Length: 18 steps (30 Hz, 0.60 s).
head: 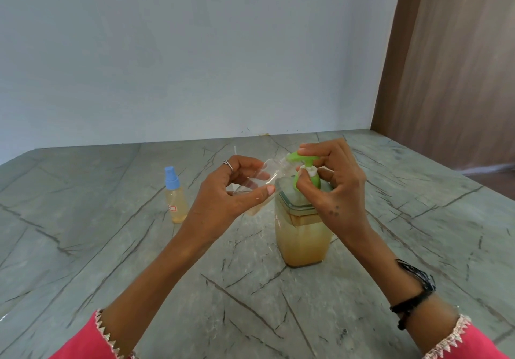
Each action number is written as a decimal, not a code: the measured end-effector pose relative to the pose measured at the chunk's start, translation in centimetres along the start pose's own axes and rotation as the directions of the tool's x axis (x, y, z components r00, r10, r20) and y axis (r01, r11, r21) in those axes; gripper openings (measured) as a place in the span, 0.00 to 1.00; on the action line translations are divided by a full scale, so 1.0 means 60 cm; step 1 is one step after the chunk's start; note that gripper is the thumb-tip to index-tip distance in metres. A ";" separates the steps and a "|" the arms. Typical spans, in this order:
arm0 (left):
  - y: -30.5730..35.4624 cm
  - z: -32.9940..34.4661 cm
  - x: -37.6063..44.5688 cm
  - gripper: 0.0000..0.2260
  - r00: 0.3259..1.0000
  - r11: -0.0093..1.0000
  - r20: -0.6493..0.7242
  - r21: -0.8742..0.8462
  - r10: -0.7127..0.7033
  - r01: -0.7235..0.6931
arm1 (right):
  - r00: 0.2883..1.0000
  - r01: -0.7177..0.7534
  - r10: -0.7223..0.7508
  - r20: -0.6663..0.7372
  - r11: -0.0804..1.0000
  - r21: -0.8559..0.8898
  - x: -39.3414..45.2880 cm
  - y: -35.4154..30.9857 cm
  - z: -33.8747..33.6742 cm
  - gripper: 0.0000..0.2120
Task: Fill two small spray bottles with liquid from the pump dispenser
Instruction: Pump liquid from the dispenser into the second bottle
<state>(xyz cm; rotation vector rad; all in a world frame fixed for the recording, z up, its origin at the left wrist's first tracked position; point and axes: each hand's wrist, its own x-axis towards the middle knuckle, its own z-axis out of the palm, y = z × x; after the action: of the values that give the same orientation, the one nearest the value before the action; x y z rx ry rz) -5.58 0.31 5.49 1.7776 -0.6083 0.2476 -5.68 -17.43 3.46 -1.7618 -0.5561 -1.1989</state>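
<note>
On the grey veined desk [278,317]: we see three task things and both of our hands at work.

Pump dispenser [302,236]: a clear square bottle standing upright near the middle of the desk, holding amber liquid to a little below its shoulder, with a green pump head [302,159] on top.

Right hand [338,188]: it rests on the pump; one finger lies along the top of the green head and the thumb sits against the green collar below, so the fingers are clamped on the pump head.

Left hand [223,194]: our fingers [262,190] are closed around an open clear spray bottle [267,174], thumb underneath and the others above (a ring shows on one of them).

Clear spray bottle: held tilted in the air, its mouth pointing right and up, touching or just under the green nozzle; we cannot tell how much liquid is inside it.

Second spray bottle [175,195]: upright on the desk, well left of the dispenser, blue spray cap on, amber liquid reaching its shoulder, a small white label on its side.

Sleeves: pink with pale trim at both wrists; a black band [412,300] circles the right wrist.

Beyond the desk: a pale wall [195,52], and a brown wooden panel [451,66] to the right.
</note>
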 end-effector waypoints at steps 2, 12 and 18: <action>-0.001 0.000 0.000 0.16 1.000 1.000 0.001 -0.002 0.003 -0.003 | 1.000 -0.001 0.001 -0.019 1.000 -0.024 0.002 0.000 0.000 0.10; -0.009 -0.001 -0.001 0.14 1.000 1.000 0.008 0.002 -0.005 0.005 | 1.000 0.027 -0.028 -0.011 0.997 -0.066 0.010 0.004 0.000 0.05; -0.005 0.000 -0.001 0.16 1.000 1.000 0.008 -0.009 -0.005 0.006 | 0.999 -0.049 0.049 0.004 0.997 0.065 -0.005 0.007 -0.003 0.10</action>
<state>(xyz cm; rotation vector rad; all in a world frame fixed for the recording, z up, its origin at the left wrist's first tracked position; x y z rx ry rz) -5.47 0.42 5.19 1.7716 -0.6090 0.2338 -5.59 -17.77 3.05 -1.7130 -0.5441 -1.1327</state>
